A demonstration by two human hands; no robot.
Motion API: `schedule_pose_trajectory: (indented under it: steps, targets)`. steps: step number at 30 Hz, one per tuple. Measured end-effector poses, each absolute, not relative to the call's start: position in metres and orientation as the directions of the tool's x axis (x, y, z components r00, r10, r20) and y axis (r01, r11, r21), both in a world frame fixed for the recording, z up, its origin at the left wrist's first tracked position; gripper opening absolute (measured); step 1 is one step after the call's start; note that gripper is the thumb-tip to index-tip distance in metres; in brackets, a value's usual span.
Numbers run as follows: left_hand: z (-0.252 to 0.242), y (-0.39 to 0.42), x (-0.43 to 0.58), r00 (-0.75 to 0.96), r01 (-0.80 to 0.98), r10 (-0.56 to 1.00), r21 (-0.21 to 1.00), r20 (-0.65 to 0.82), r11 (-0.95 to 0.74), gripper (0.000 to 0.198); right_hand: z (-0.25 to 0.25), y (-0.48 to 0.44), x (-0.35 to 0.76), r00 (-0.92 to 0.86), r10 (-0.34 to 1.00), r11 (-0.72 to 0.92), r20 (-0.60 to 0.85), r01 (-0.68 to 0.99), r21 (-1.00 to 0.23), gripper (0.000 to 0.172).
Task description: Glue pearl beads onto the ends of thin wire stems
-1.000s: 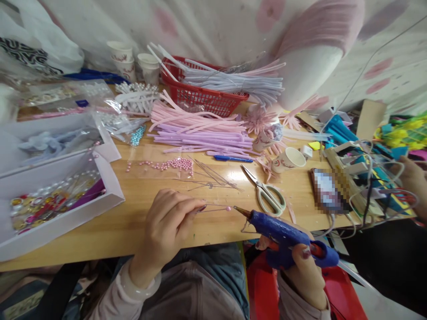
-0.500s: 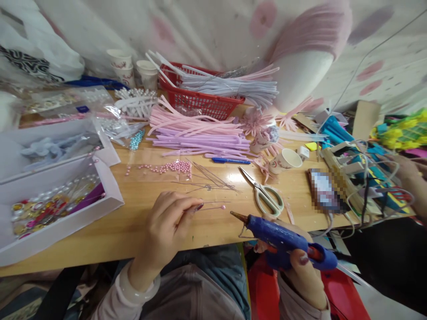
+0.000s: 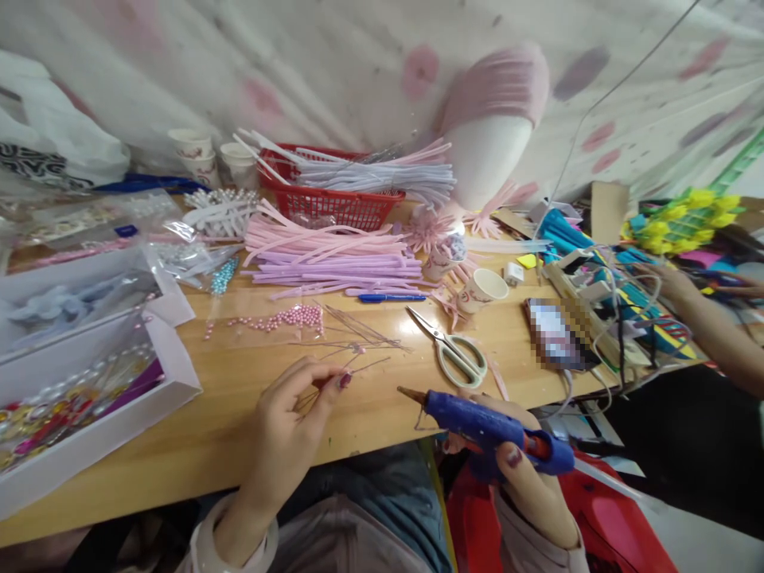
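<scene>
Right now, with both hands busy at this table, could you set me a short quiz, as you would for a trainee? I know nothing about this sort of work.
1. Multiple choice: what does the right hand hold?
A) the scissors
B) the blue glue gun
C) the pen

2. True or false: the left hand pinches thin wire between finger and thumb.

3. Fill in the colour: the small beads heaped just beyond the left hand are ____.

Key: 1 B; 2 true; 3 pink.
</scene>
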State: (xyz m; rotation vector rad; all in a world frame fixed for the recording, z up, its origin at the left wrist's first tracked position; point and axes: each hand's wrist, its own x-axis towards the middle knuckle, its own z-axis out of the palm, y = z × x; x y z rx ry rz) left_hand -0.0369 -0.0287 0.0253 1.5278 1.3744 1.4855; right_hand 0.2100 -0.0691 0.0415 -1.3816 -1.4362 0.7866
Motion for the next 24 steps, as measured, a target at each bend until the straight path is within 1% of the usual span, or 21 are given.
schedule_pose_trajectory:
  steps: [2, 3, 5, 7, 9, 11, 16, 19, 22, 24]
  targets:
    - [0.028, -0.029, -0.037, -0.187, 0.159, 0.95, 0.962, 0.249, -0.221, 0.014, 0.043, -0.066, 0.224, 0.108, 0.979, 0.131, 0.171, 0.308, -0.942, 0.041]
    - [0.028, -0.029, -0.037, -0.188, 0.115, 0.962, 0.977, 0.2, -0.18, 0.017, 0.044, -0.063, 0.233, 0.139, 0.979, 0.099, 0.149, 0.313, -0.944, 0.04]
    - [0.028, -0.031, -0.039, -0.19, 0.053, 0.977, 0.995, 0.094, -0.086, 0.025, 0.047, -0.055, 0.253, 0.253, 0.963, -0.008, 0.096, 0.381, -0.925, 0.047]
    - [0.024, -0.032, -0.041, -0.217, 0.008, 0.976, 1.0, -0.009, 0.011, 0.032, 0.051, -0.045, 0.275, 0.407, 0.911, -0.127, 0.07, 0.439, -0.89, 0.052]
    - [0.018, -0.033, -0.044, -0.238, -0.036, 0.968, 0.996, -0.085, 0.079, 0.038, 0.054, -0.031, 0.296, 0.552, 0.827, -0.195, 0.106, 0.458, -0.867, 0.055]
    - [0.012, -0.033, -0.047, -0.211, -0.061, 0.968, 0.99, -0.137, 0.126, 0.041, 0.055, -0.014, 0.313, 0.605, 0.783, -0.202, 0.145, 0.467, -0.861, 0.055]
    - [0.006, -0.033, -0.045, -0.175, -0.123, 0.955, 0.967, -0.241, 0.221, 0.045, 0.05, 0.043, 0.337, 0.592, 0.794, -0.234, 0.139, 0.509, -0.828, 0.048]
    - [0.006, -0.036, -0.041, -0.168, -0.158, 0.951, 0.959, -0.261, 0.235, 0.046, 0.044, 0.074, 0.338, 0.554, 0.828, -0.275, 0.09, 0.54, -0.796, 0.034]
    - [0.003, -0.04, -0.037, -0.174, -0.186, 0.941, 0.948, -0.29, 0.257, 0.047, 0.038, 0.089, 0.335, 0.525, 0.849, -0.317, 0.054, 0.591, -0.742, 0.035]
    - [0.002, -0.041, -0.033, -0.16, -0.221, 0.94, 0.939, -0.302, 0.265, 0.047, 0.036, 0.087, 0.333, 0.517, 0.852, -0.322, 0.075, 0.634, -0.703, 0.033]
